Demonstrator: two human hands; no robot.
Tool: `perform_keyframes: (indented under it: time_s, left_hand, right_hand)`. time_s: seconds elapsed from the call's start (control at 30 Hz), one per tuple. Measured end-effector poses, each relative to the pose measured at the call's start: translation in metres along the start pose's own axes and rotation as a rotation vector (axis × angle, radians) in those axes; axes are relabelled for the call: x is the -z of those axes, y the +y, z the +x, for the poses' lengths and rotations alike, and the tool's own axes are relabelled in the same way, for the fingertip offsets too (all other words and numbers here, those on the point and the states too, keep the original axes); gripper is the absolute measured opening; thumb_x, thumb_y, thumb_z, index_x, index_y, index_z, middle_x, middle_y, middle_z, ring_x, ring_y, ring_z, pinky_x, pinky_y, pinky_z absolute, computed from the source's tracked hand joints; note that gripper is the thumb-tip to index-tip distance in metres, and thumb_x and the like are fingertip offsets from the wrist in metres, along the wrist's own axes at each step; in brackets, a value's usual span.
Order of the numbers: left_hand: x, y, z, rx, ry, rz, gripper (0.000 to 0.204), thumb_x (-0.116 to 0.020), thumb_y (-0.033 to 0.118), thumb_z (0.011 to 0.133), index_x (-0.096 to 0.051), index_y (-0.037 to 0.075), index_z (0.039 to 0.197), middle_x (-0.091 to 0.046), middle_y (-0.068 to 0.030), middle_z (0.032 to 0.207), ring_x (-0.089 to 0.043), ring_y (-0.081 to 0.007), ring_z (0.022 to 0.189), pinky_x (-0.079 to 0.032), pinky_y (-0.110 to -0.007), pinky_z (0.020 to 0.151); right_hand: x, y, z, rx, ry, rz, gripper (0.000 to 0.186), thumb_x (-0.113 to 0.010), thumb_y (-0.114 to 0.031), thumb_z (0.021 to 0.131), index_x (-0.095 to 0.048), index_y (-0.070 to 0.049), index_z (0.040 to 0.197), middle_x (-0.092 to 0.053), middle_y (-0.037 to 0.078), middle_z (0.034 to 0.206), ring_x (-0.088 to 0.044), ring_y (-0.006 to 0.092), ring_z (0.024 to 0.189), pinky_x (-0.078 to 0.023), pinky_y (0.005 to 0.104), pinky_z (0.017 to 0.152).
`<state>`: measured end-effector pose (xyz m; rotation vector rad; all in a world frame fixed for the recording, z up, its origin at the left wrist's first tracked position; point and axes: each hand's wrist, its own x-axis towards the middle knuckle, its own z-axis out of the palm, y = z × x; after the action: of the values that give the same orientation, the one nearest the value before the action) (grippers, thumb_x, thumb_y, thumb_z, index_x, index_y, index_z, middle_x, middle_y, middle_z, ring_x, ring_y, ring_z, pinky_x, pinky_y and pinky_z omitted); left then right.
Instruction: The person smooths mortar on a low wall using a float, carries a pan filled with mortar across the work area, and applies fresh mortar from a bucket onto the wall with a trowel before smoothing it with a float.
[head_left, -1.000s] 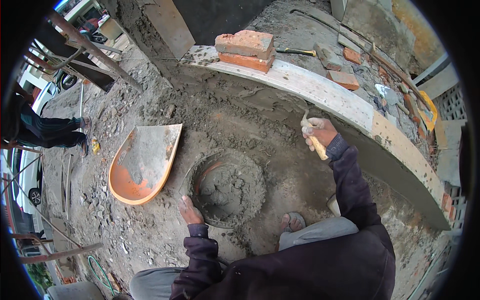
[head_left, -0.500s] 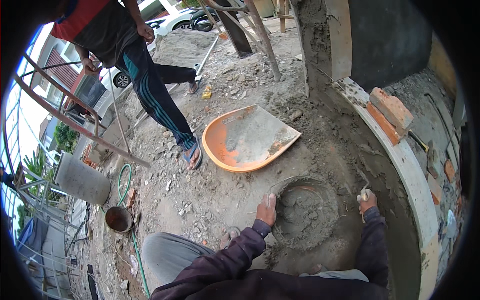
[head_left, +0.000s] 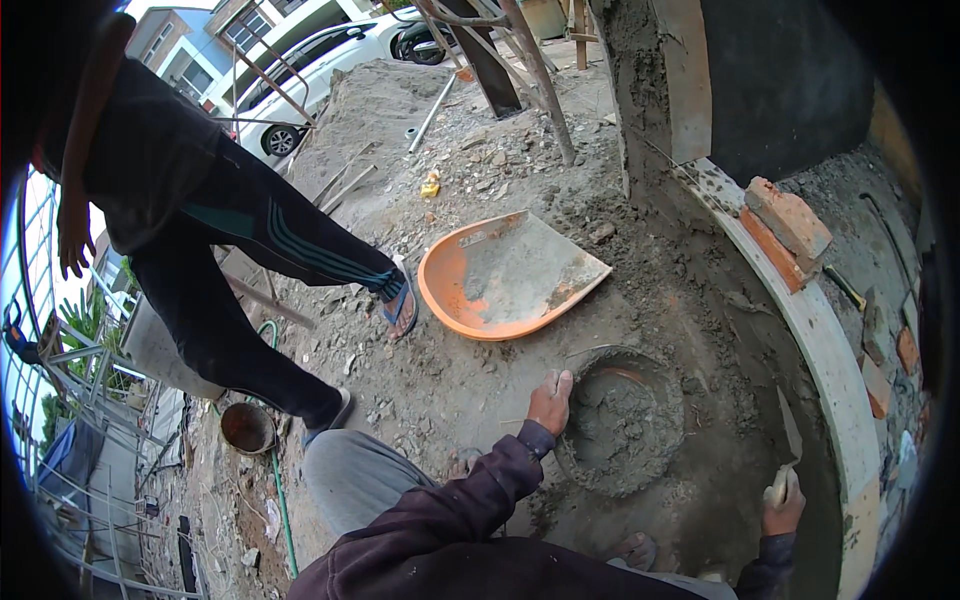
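My left hand (head_left: pixel 548 404) is closed on the near-left rim of a round bucket (head_left: pixel 620 435) of wet grey mortar, beside its thin wire handle. At the lower right, my right hand (head_left: pixel 783 505) grips a trowel (head_left: pixel 790 430) by its pale handle, blade pointing away from me along the wet mortar strip (head_left: pixel 760 350). Beside that strip runs a curved pale board (head_left: pixel 830 385), with two stacked bricks (head_left: pixel 785 222) on its far part.
A co-worker in dark striped trousers (head_left: pixel 270 240) strides at left near an orange scoop (head_left: pixel 460 300). A small bucket (head_left: pixel 245 428) and green hose lie behind. A mortar-covered post (head_left: pixel 645 95), loose bricks (head_left: pixel 878 385), a hammer, scaffold poles, a sand heap and a white car surround the area.
My view has swung left since a second ago. The co-worker has stepped closer on the left. My trowel hand has moved down and toward me; my left hand stays at the bucket.
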<state>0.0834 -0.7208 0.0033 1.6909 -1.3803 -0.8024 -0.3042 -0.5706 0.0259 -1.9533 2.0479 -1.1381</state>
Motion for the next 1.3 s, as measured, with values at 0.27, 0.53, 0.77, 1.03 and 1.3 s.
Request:
perform_keyframes:
  time_s: [0.27,0.53,0.77,1.03,1.3]
  left_hand:
    - [-0.058,0.079,-0.007,-0.158,-0.324,0.185,0.032,-0.041,0.031,0.082,-0.042,-0.002,0.079,-0.051,-0.0254,0.067,-0.049,-0.0409,0.069,-0.037,-0.044,0.060]
    - [-0.060,0.057,-0.006,-0.232,-0.214,0.131,0.032,-0.044,0.029,0.082,-0.046,-0.002,0.076,-0.050,-0.0237,0.067,-0.049,-0.0389,0.067,-0.037,-0.038,0.058]
    - [0.003,-0.012,-0.011,-0.015,-0.079,-0.098,0.048,-0.035,0.034,0.085,-0.046,-0.011,0.097,-0.053,-0.0215,0.089,-0.048,-0.0263,0.082,-0.036,-0.033,0.075]
    - [0.005,-0.029,-0.012,0.030,-0.038,0.044,0.048,-0.033,0.033,0.086,-0.045,-0.012,0.097,-0.051,-0.0233,0.095,-0.046,-0.0292,0.086,-0.033,-0.035,0.080]
    - [0.006,-0.021,-0.003,-0.045,-0.129,-0.069,0.046,-0.034,0.030,0.086,-0.044,-0.013,0.096,-0.050,-0.0241,0.094,-0.046,-0.0292,0.086,-0.033,-0.033,0.079]
  right_hand:
    - [-0.136,-0.076,0.019,0.228,-0.746,-0.494,0.035,-0.052,-0.018,0.068,-0.050,-0.017,0.103,-0.050,0.009,0.078,-0.052,0.0257,0.068,-0.041,0.0393,0.060]
    - [-0.138,-0.086,-0.030,-0.150,-0.628,0.253,0.035,-0.057,-0.016,0.061,-0.052,-0.003,0.094,-0.056,0.016,0.079,-0.053,0.0330,0.075,-0.042,0.0384,0.067]
    - [-0.106,-0.092,0.024,-0.135,-0.361,0.339,0.033,-0.058,-0.019,0.066,-0.051,0.000,0.092,-0.055,0.018,0.081,-0.054,0.0337,0.074,-0.044,0.0361,0.062]
    - [-0.089,-0.018,0.120,-0.674,-0.129,0.787,0.023,-0.052,-0.012,0.075,-0.046,0.003,0.091,-0.048,0.005,0.063,-0.046,0.0087,0.043,-0.039,0.0225,0.033]
    - [-0.037,0.005,0.078,-0.649,-0.094,0.990,0.023,-0.052,-0.010,0.074,-0.046,0.003,0.092,-0.048,0.007,0.065,-0.046,0.0105,0.043,-0.040,0.0232,0.034]
